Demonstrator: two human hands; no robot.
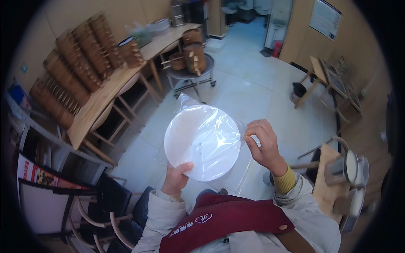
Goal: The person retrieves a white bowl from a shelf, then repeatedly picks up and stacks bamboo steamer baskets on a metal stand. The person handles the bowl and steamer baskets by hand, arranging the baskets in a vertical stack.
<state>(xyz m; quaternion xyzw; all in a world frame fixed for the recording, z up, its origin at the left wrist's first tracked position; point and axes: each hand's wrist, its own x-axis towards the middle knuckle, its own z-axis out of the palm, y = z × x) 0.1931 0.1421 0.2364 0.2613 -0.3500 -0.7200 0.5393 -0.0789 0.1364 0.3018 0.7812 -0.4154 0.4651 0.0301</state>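
A stack of round white sheets [202,144], probably steamer liner paper, lies inside a clear plastic bag [187,100]. My left hand [177,177] grips the lower left edge of the package, thumb on top and the other fingers hidden beneath. On the right side, my right hand [263,144] pinches the bag's loose plastic between thumb and fingertips. Light glares off the wrinkled film across the right half of the disc. The package is held in front of my dark red apron [227,218], above the tiled floor.
Tall stacks of bamboo steamers [77,60] line a wooden table [104,101] at left. A round wheeled cart [190,72] carries more steamers ahead. Chairs [114,193] stand at lower left. Lidded containers [340,167] sit on a table at right; a bin [297,91] stands beyond.
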